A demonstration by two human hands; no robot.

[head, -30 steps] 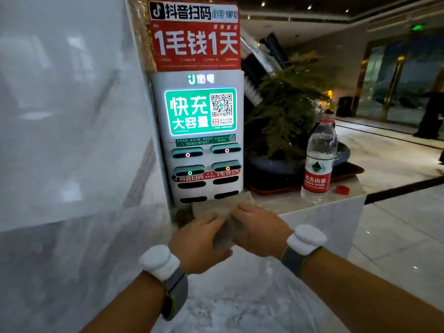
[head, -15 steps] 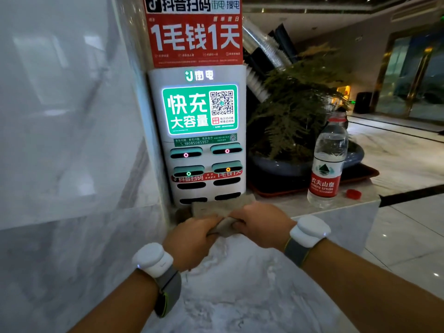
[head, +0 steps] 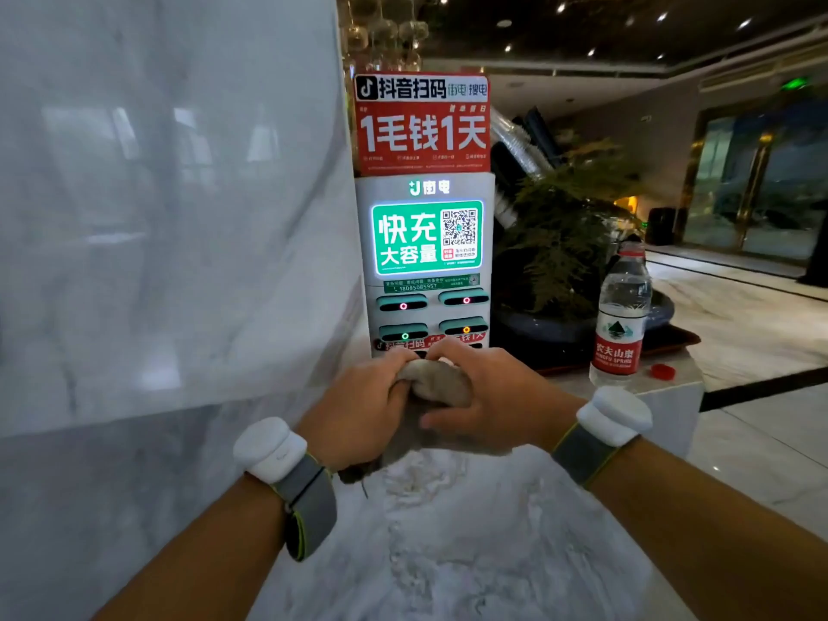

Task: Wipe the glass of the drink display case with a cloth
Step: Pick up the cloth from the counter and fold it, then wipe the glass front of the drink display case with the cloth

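Note:
A grey-brown cloth (head: 437,385) is bunched up between both my hands, lifted a little above the white marble counter (head: 470,553). My left hand (head: 358,410) grips its left side and my right hand (head: 497,396) wraps over its right side. A loose end of the cloth hangs down below my left wrist. No drink display case is in view.
A power-bank rental station (head: 428,262) with a lit green screen and a red sign stands right behind my hands. A marble wall (head: 157,217) rises on the left. A water bottle (head: 620,320), its red cap (head: 662,371) and a potted plant (head: 569,244) stand on the right.
The cloth lay flat on the counter under both hands a second ago. Both hands have gathered it into a bunch and raised it off the counter.

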